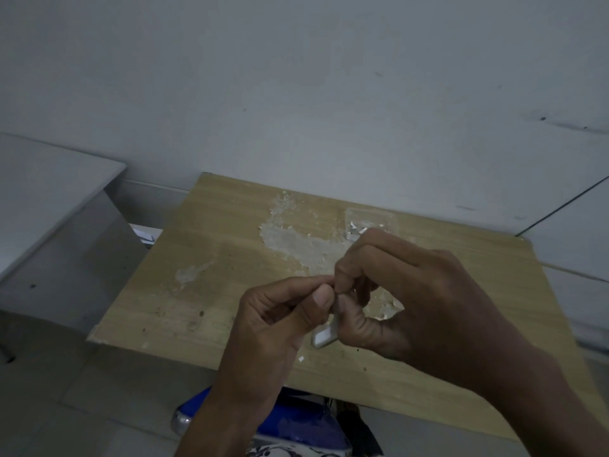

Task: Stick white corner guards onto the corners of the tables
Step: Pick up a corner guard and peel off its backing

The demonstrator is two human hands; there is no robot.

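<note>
A pale grey wall (296,77) fills the whole top half, marked with dark scuffs out at two o'clock. Down at six o'clock there is a blue object (296,420) showing below the near edge of the wooden top, with a patterned black-and-white patch (290,451) at the very bottom edge. At seven o'clock lies light tiled floor (66,407), and at nine o'clock a slip of white paper (145,234) peeks out from a gap.
</note>
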